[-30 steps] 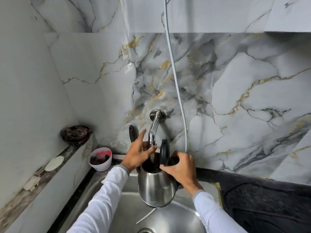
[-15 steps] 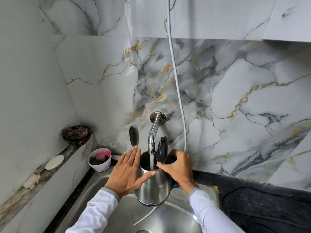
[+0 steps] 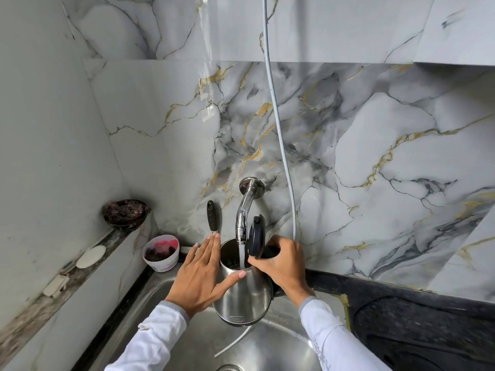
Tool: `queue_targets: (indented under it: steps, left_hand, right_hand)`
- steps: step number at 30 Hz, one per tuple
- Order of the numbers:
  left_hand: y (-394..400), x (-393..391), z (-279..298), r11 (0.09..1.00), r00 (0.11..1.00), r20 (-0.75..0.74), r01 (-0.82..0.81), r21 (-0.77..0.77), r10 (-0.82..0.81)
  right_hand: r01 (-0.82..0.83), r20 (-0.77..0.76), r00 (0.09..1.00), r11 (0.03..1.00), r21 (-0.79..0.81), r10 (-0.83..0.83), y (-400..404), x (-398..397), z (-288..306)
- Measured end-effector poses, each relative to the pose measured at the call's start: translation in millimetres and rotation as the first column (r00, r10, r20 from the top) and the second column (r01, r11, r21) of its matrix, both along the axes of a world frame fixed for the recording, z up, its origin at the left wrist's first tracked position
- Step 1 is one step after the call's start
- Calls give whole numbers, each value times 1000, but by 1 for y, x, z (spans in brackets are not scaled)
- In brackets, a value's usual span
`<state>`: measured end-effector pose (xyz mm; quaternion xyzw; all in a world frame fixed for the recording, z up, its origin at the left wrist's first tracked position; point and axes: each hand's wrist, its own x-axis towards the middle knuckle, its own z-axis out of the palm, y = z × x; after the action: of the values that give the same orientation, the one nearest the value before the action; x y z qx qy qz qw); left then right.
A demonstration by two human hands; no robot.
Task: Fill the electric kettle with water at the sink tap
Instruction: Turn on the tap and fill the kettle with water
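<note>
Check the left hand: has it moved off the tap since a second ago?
Yes. The left hand has dropped from the tap spout to lie flat against the kettle side, left of the running water.

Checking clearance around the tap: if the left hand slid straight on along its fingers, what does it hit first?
Probably the black tool handle at the wall: the left hand, flat against the kettle, has fingertips just below it. Depth is unclear, so it might reach the marble wall instead.
</note>
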<state>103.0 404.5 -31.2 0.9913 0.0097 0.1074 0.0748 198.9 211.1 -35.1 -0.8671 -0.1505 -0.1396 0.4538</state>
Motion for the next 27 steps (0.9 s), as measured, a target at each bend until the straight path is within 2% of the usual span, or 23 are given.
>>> queue_targets:
  steps: [15,23,25,27]
  left_hand:
    - [2,0,-4,1000,1000,-1,7,-15,-7]
    - [-1,-1,-5,1000,997,-79,8,-16,-9]
    - [0,1,0,996,993,-110,22,-83,-31]
    - [4,9,9,970,990,-122,38,-238,-69]
  right_hand:
    - [6,20,1000,1000,11,-6,2,3,-9]
    - [-10,11,1000,1000,-9,10,-2,3,-16]
    - [3,11,1000,1000,-16,-2,-4,3,-18]
    - [18,5,1000,1000,-23,-18,-7,3,-20]
